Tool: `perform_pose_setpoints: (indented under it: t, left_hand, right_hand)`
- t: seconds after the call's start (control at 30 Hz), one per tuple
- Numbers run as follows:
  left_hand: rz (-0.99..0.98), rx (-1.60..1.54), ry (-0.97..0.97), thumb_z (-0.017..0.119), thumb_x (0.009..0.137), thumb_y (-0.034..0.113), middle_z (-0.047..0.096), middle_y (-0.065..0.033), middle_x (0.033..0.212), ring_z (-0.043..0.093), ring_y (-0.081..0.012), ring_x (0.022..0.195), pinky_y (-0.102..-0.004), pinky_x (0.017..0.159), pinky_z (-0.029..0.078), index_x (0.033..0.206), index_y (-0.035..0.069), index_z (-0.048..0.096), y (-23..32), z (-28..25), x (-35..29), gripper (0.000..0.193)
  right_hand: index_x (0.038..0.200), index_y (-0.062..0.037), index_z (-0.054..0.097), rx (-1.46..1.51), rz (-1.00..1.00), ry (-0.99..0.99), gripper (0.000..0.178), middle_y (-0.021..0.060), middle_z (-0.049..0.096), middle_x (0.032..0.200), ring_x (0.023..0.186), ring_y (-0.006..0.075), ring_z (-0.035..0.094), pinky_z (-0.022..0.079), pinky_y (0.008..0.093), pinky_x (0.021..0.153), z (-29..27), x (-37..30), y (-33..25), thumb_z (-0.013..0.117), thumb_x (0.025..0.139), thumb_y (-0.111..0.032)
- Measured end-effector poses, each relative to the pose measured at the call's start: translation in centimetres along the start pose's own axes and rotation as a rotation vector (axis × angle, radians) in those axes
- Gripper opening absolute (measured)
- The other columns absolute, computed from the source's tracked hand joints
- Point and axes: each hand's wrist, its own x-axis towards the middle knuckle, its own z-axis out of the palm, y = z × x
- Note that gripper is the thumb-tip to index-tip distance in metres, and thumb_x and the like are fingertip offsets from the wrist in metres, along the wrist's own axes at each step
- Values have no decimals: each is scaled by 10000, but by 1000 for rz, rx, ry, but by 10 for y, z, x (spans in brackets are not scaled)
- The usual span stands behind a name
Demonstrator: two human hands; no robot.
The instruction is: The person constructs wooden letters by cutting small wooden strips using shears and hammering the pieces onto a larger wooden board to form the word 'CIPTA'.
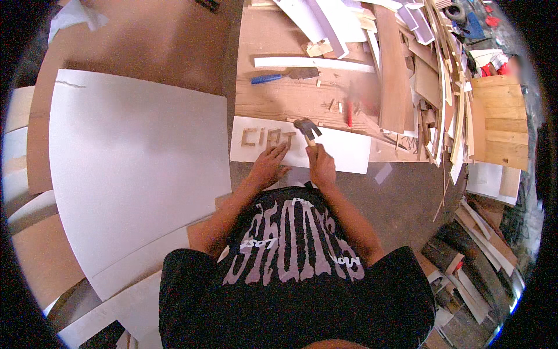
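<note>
- Right, the right hand (322,165) has its fingers wrapped firmly around the handle of a hammer (307,127), whose dark head tips up just beyond the knuckles.
- Over to the left hand (269,165), back upward, fingers stretched forward with their tips at the rightmost of the small wooden shapes (268,137); whether they pinch it or merely press on it, I can't tell.
- And there are those shapes, thin strips set in a row like letters, lying on the left part of a white board (343,150), just left of the hammer head.
- The board itself sits along the near edge of the wooden counter (273,100), right in front of the person's black shirt (296,314).
- Farther up the counter, a blue-handled tool (267,78) lies crosswise, with a long white strip (314,63) just beyond it.
- A slim red object (350,114) lies near the board's far edge, small wood bits beside it.
- Out right, a broad brown plank (392,70) runs away from the person, alongside a jumbled heap of offcuts (427,64).
- Across on the left, a large white sheet (139,163) spreads wide, well apart from the hammer.
</note>
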Motion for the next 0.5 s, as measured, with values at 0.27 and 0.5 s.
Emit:
perform_pose_setpoints:
  t: [0.27, 0.5]
  left_hand:
    - [15, 341, 206, 673, 871, 164, 586, -105, 1350, 513, -302, 1268, -459, 1083, 402, 1319, 55, 588, -1, -20, 25, 469]
    - [24, 207, 171, 642, 874, 150, 617, -98, 1268, 531, -303, 1247, -461, 1038, 435, 1138, 98, 698, -23, -14, 70, 275]
  right_hand:
    - [1260, -80, 611, -254, -88, 259, 428, 205, 705, 1047, 934, 408, 686, 547, 508, 789, -2, 84, 42, 582, 981, -404]
    - [1273, -172, 623, -344, -149, 261, 385, 113, 675, 1143, 1019, 347, 668, 549, 479, 836, -23, 143, 52, 660, 915, -308]
